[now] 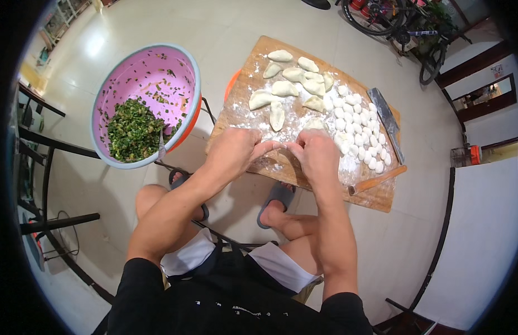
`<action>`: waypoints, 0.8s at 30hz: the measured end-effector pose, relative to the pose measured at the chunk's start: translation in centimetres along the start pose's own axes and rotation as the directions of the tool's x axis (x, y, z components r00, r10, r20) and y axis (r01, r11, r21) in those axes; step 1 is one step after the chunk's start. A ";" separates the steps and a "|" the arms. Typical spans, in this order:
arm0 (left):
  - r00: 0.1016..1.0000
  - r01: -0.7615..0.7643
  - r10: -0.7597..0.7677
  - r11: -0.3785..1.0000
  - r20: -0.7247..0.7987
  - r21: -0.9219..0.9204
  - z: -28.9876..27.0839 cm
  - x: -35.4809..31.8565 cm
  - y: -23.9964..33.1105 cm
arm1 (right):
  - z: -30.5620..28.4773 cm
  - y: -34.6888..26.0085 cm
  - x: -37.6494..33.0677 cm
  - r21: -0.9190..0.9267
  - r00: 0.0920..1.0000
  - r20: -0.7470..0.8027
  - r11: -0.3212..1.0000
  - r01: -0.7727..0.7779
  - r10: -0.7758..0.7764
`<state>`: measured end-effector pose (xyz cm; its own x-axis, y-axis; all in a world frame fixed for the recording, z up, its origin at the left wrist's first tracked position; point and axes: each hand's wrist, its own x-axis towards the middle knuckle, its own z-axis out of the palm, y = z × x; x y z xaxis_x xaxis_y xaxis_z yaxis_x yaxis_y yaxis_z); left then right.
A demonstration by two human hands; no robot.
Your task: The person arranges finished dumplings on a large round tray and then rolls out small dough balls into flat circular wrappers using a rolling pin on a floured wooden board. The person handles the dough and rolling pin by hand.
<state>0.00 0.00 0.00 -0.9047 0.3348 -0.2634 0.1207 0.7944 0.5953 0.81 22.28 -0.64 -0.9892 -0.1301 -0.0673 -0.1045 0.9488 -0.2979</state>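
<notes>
Over the near edge of a floured wooden board (236, 109), my left hand (236, 146) and my right hand (318, 151) meet thumb to thumb. Both have their fingers curled in and pressed together; whatever they pinch is hidden behind them. Just beyond my right hand lies a pale piece of dough (316, 124), partly covered by it. Several folded dumplings (285, 88) rest on the far left and middle of the board. To the right sit many small round dough pieces (356, 124), dusted with flour.
A wooden rolling pin (377, 180) lies at the board's near right corner, and a cleaver (386, 123) along its right edge. On the left stands a pink basin (175, 70) of chopped green filling (133, 131) with a spoon (161, 144). A bicycle (401, 33) is parked far right.
</notes>
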 end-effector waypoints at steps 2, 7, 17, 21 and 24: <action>0.985 -0.086 0.080 0.996 -0.152 -0.033 0.9 1.1 -1.4 | 1.3 0.7 0.9 -0.059 0.993 -0.086 0.996 0.070 -0.075; 0.801 -0.254 0.215 0.967 -0.559 0.008 0.7 3.6 -2.1 | 1.0 0.0 2.2 0.239 0.967 -0.250 0.964 0.113 -0.051; 0.895 -0.170 0.238 0.964 -0.377 0.205 1.6 8.2 -1.4 | 2.7 -3.7 4.4 0.082 0.969 -0.239 0.993 0.091 -0.069; 0.908 -0.181 0.233 0.968 -0.349 0.174 2.0 7.2 -1.5 | 4.6 -3.8 4.1 0.170 0.943 -0.319 0.973 0.154 -0.093; 0.869 -0.208 0.183 0.978 -0.460 -0.005 2.0 5.9 -0.7 | 5.3 -3.2 4.0 0.263 0.933 -0.338 0.941 0.215 -0.119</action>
<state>-4.60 2.42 -3.51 -0.9520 0.2031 0.2288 0.3044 0.7048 0.6408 -2.30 17.15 -5.02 -0.9457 -0.1368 0.2948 -0.2840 0.7888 -0.5451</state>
